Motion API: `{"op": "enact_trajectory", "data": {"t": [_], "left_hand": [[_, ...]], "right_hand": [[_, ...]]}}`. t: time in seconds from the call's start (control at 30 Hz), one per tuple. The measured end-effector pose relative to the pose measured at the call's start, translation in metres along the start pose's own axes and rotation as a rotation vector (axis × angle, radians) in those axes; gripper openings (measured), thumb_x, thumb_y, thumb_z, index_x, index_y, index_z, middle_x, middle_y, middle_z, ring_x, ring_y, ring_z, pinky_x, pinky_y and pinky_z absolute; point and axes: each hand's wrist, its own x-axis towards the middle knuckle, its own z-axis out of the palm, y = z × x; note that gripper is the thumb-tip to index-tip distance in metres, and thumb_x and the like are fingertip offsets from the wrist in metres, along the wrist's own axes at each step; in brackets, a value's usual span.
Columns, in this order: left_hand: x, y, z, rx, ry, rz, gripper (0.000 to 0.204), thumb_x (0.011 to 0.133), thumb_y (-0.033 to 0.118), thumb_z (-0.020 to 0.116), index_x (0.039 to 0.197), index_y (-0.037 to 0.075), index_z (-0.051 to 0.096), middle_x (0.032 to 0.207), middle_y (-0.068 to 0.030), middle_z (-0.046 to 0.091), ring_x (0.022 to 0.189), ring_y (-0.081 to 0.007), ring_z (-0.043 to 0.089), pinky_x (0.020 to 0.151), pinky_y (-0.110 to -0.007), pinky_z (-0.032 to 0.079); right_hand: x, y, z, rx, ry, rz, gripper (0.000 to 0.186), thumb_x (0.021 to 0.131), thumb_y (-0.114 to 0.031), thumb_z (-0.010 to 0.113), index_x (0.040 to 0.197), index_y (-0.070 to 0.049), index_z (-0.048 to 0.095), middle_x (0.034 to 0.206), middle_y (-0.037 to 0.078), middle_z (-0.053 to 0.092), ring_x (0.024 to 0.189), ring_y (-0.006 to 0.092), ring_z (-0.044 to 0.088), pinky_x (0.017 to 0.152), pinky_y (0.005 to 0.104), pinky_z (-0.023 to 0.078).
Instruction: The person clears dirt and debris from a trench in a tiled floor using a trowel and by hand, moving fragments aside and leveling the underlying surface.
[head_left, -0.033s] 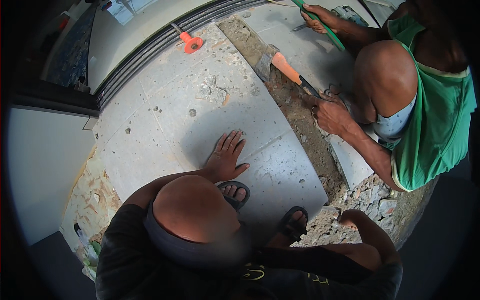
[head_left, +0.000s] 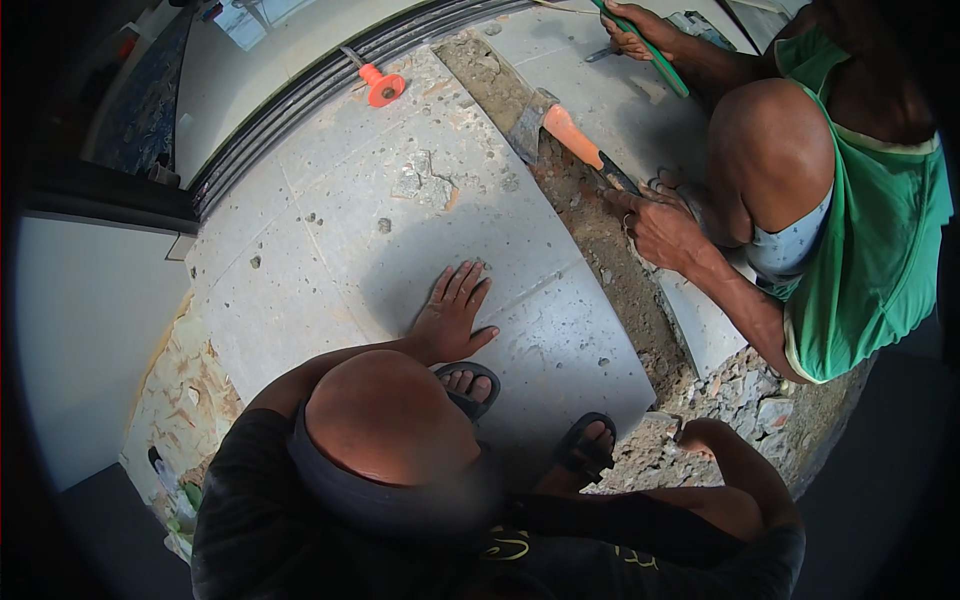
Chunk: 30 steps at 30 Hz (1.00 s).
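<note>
Hardly anything has just changed: the tiles [head_left: 340,240] lie as they did, with the trench [head_left: 610,260] running along their right edge and the rubble [head_left: 745,410] at its near end. For the work in hand, I judge, this is a pause on the wearer's side, the tiles being steadied or leaned on rather than shifted.

The co-worker [head_left: 870,240] in green crouches across the trench, posture unchanged. The wearer's left hand [head_left: 455,320] rests palm down on the tiles, fingers spread and holding nothing, just as in the earlier frame. The right hand [head_left: 705,437] is low beside the rubble, curled; whether it pinches anything I cannot tell (it shows mostly its back).

What differs is small. The green tool [head_left: 650,60] in the co-worker's farther hand [head_left: 637,30] has edged upward, and the fingers of the nearer hand [head_left: 665,230] sit slightly differently by the grip end of the hatchet [head_left: 570,133] (if that is what the broad-bladed tool is). The hatchet itself has stayed put, its head at the trench edge. The chisel [head_left: 383,88] with its orange guard and the scattered chips [head_left: 385,226] match the earlier frame.
</note>
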Motion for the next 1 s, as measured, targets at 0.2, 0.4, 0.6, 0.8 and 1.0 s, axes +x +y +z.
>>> {"op": "enact_trajectory", "data": {"t": [0.2, 0.4, 0.6, 0.8, 1.0], "left_hand": [[0.004, 0.002, -0.001, -0.014, -0.040, -0.004, 0.082, 0.097, 0.056, 0.049, 0.148, -0.007, 0.037, 0.159, -0.0290, 0.023, 0.152, -0.0418, 0.015, 0.123, -0.055, 0.009], [0.003, 0.002, -0.001, -0.014, -0.029, -0.003, 0.082, 0.097, 0.056, 0.049, 0.147, -0.007, 0.038, 0.159, -0.0291, 0.023, 0.152, -0.0419, 0.016, 0.123, -0.055, 0.009], [0.002, 0.001, 0.001, -0.013, -0.029, -0.006, 0.083, 0.097, 0.057, 0.049, 0.148, -0.007, 0.038, 0.159, -0.0290, 0.024, 0.151, -0.0421, 0.016, 0.123, -0.055, 0.009], [0.000, 0.000, 0.000, -0.009, -0.040, -0.018, 0.082, 0.097, 0.057, 0.047, 0.148, -0.007, 0.037, 0.159, -0.0289, 0.024, 0.152, -0.0416, 0.015, 0.123, -0.055, 0.007], [0.005, 0.003, 0.000, 0.010, -0.051, -0.008, 0.082, 0.098, 0.058, 0.046, 0.149, -0.006, 0.037, 0.160, -0.0287, 0.023, 0.152, -0.0414, 0.015, 0.123, -0.055, 0.007]], "right_hand": [[-0.006, 0.000, 0.001, 0.013, 0.012, 0.017, 0.038, 0.091, -0.021, 0.049, 0.116, -0.001, 0.068, 0.093, 0.014, 0.074, 0.073, 0.0231, 0.073, 0.068, 0.0381, 0.059], [0.002, 0.003, 0.003, 0.019, -0.005, 0.034, 0.036, 0.091, -0.022, 0.050, 0.113, -0.001, 0.070, 0.092, 0.014, 0.074, 0.073, 0.0233, 0.073, 0.068, 0.0380, 0.059], [0.008, 0.007, 0.005, 0.069, 0.005, -0.003, 0.047, 0.099, -0.041, 0.051, 0.099, 0.004, 0.066, 0.081, 0.017, 0.067, 0.066, 0.0266, 0.065, 0.060, 0.0419, 0.057], [-0.002, -0.001, -0.002, 0.066, -0.004, -0.022, 0.049, 0.099, -0.042, 0.049, 0.096, 0.004, 0.065, 0.077, 0.016, 0.065, 0.064, 0.0263, 0.064, 0.058, 0.0419, 0.055], [0.001, 0.003, 0.001, 0.022, -0.025, -0.003, 0.035, 0.092, -0.021, 0.049, 0.112, 0.001, 0.069, 0.091, 0.014, 0.073, 0.072, 0.0235, 0.072, 0.067, 0.0378, 0.059]]}}
